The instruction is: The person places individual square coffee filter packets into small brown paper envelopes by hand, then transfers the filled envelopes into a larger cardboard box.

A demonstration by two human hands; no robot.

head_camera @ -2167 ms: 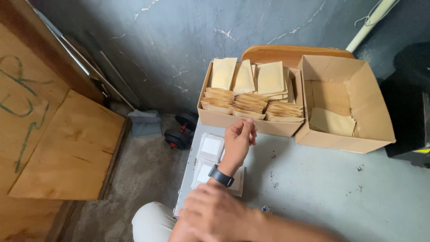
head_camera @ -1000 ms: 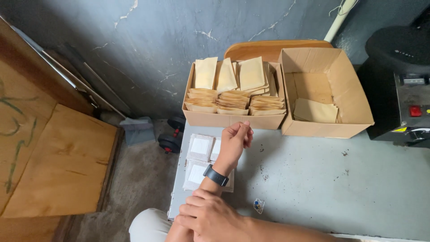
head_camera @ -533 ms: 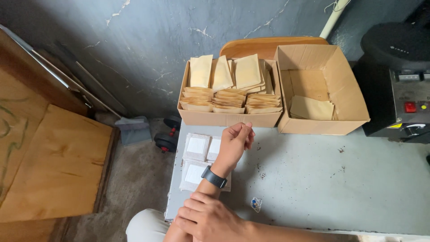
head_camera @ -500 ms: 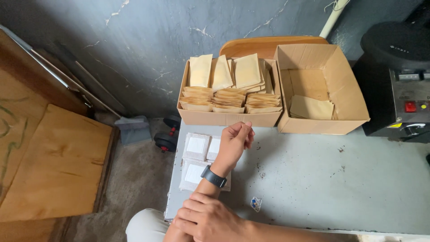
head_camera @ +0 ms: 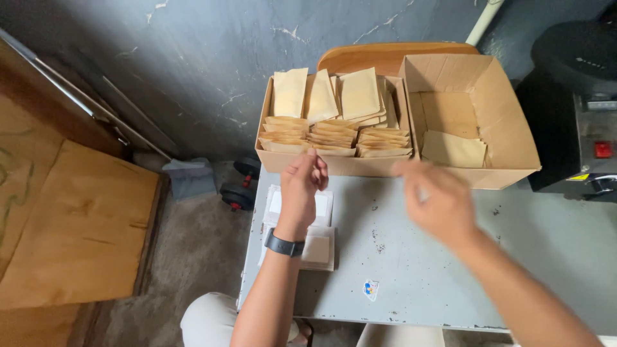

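Both hands hover over the grey table (head_camera: 450, 270). Nearest the left hand (head_camera: 302, 186), a cardboard box (head_camera: 334, 166) packed with tan paper pouches (head_camera: 334, 136) stands at the far edge, against the dark wall. To its right, a second cardboard box (head_camera: 508, 173) holds just a few flat pouches (head_camera: 454, 149), and a black machine (head_camera: 581, 122) stands right of that. White sachets (head_camera: 318, 247) lie stacked beneath the left wrist. That hand's fingertips are loosely pinched just by the full box's near wall, and I see nothing in them. The right hand (head_camera: 437, 199) is blurred, fingers partly spread, empty as far as I can tell, short of the boxes.
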